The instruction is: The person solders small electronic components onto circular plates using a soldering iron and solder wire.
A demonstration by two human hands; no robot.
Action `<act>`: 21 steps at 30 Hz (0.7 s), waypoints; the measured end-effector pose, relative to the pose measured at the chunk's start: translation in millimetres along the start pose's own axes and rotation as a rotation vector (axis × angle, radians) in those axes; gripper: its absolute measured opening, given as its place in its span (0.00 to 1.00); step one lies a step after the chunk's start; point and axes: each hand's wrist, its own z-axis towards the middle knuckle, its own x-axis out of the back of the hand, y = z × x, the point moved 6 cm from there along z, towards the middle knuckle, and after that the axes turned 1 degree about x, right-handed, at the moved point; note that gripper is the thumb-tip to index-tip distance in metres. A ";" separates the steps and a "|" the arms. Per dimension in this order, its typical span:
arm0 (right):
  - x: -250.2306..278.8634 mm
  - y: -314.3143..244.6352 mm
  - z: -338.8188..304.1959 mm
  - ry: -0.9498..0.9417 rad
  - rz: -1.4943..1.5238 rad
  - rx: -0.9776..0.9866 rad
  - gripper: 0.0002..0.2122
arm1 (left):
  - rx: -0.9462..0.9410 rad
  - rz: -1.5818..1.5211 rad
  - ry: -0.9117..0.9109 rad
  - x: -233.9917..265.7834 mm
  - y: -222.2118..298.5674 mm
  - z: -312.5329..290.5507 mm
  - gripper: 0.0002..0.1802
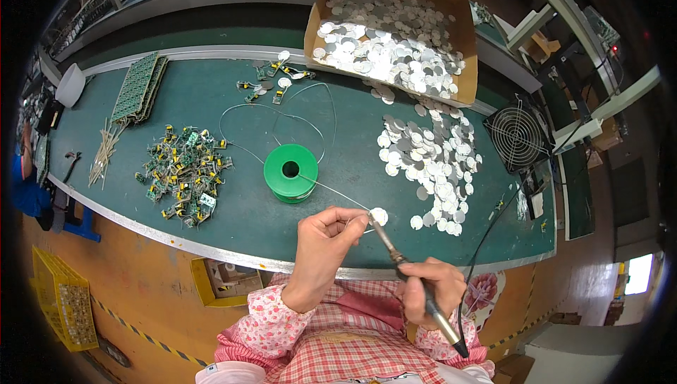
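My right hand (436, 287) is closed round the dark handle of a soldering iron (395, 253), whose metal tip points up and left to a round white disc (379, 216). My left hand (328, 246) pinches the end of a thin solder wire (331, 190) close to that tip. Whether the left fingers also touch the disc is hard to make out. From the pinch the wire runs back to a green spool (285, 183) standing on the green bench top, and loops of it lie behind the spool.
Loose white and grey discs (444, 165) spread over the right side, below a cardboard box (465, 52) full of them. A pile of small circuit boards (185, 172) lies left, near stacked green panels (137, 88). A round fan (516, 137) stands at the right edge.
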 end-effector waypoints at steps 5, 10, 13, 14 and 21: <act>9.3 20.5 -13.2 0.210 0.024 -0.196 0.09 | 0.015 0.002 -0.023 -1.8 0.7 -2.3 0.08; -22.4 31.6 1.5 0.135 0.023 -0.275 0.12 | 0.034 -0.008 -0.054 -8.2 -5.6 -5.9 0.08; -28.3 43.0 -4.4 0.155 0.190 -0.375 0.14 | 0.067 0.015 -0.116 -11.3 -12.6 -9.5 0.09; -27.7 45.8 -5.9 0.182 0.265 -0.428 0.13 | 0.093 0.033 -0.155 -13.5 -14.7 -10.4 0.10; -15.8 49.1 -3.3 0.116 0.217 -0.399 0.12 | 0.086 0.277 -0.371 -17.5 -19.4 -8.8 0.11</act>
